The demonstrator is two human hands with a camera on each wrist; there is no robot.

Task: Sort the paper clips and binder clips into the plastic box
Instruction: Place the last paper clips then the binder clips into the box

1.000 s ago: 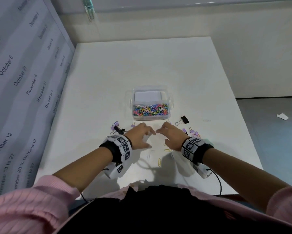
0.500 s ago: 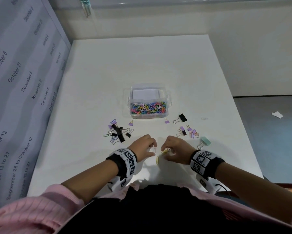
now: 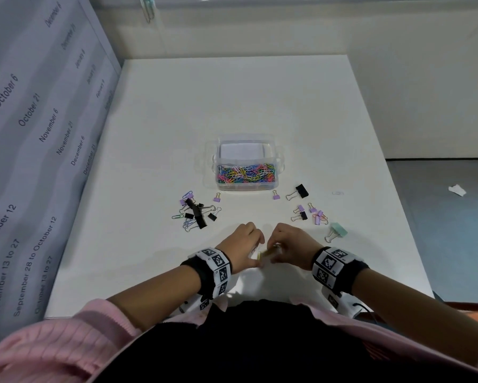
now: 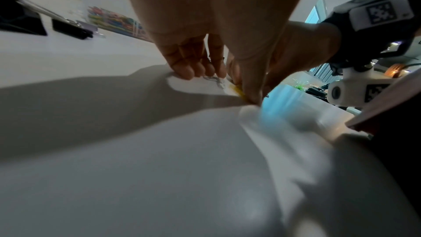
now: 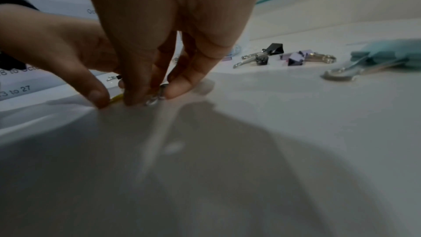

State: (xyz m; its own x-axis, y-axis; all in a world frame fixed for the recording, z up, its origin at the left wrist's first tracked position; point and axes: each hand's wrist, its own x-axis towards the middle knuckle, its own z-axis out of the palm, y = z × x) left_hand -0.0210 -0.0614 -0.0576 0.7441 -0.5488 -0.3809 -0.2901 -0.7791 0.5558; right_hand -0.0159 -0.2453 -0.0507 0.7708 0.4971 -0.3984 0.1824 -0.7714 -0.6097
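Observation:
The clear plastic box (image 3: pixel 276 172) sits mid-table, its front compartment full of coloured paper clips (image 3: pixel 245 173). Both hands are fingertips-down on the table near me, close together. My left hand (image 3: pixel 255 251) (image 4: pixel 218 86) curls over a yellow paper clip (image 3: pixel 264 254) (image 4: pixel 239 91), thumb against it, with a pale clip under the fingers. My right hand (image 3: pixel 273 248) (image 5: pixel 154 95) pinches a silver paper clip (image 5: pixel 153 100) between thumb and forefinger. Binder clips lie in a left cluster (image 3: pixel 196 212) and a right cluster (image 3: pixel 309 214).
A mint binder clip (image 3: pixel 338 231) (image 5: pixel 385 55) lies right of my right hand. A large black binder clip (image 3: pixel 298 191) and two small purple ones lie before the box. One pale paper clip (image 3: pixel 337 193) lies far right. A printed wall panel (image 3: pixel 39 134) borders the table's left.
Both hands drew back from the spot before the box toward me and closed on the loose paper clips on the near table. Their fingertips have come closer together.

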